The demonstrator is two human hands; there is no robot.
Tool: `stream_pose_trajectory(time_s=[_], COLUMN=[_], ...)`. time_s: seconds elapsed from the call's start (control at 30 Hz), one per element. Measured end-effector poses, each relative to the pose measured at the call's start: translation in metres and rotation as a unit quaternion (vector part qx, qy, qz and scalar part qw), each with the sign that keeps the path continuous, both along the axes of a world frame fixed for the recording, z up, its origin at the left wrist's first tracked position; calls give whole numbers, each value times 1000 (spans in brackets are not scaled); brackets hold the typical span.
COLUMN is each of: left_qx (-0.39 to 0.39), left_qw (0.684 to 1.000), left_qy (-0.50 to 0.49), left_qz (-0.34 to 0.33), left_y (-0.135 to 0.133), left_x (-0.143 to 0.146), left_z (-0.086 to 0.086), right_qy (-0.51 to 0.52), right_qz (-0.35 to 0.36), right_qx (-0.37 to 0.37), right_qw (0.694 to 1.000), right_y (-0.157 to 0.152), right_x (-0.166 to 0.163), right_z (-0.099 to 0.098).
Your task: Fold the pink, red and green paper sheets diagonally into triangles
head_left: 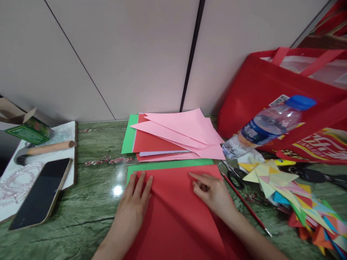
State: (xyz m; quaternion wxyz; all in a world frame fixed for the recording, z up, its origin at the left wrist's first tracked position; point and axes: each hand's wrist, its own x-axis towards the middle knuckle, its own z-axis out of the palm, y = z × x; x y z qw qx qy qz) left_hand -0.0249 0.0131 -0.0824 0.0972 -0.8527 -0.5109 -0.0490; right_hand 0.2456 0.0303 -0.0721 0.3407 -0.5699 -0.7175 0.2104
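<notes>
A large red sheet of paper lies in front of me, its near part bowed and shadowed. Green paper shows along its far edge. My left hand rests flat on the sheet's left side, fingers stretched and slightly apart. On the right side, my right hand touches the sheet with its index finger extended and the other fingers curled; nothing shows between them. Just beyond is a pile of pink sheets over red, white and green paper. A red pencil and black-handled scissors lie beside my right hand.
A tilted water bottle leans by a red shopping bag at right. Folded colored paper pieces are heaped nearer. At left, a phone and a wooden-handled tool lie on a white board near a green box.
</notes>
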Motion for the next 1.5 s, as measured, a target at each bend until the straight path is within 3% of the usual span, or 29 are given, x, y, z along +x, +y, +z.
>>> stream_pose_trajectory(time_s=[0.73,1.07,1.33,1.5], left_qx=[7,-26,-29,-35], left_qw=[1000,1000,999,998], left_qy=[-11,0,23,41], left_qz=[8,13,6,27], left_y=[-1,-4,-3,2], left_x=[1,4,4,9], left_z=[-1,12,13,29], right_qy=[-20,-24,-34,-38], right_qz=[-24,-30,-29,-35], right_qx=[-37,-52,-45,-45], right_qw=[999,998,998,998], right_y=[1,0,0,0], right_x=[0,1,2,1], right_z=[-1,-4,-7,-8])
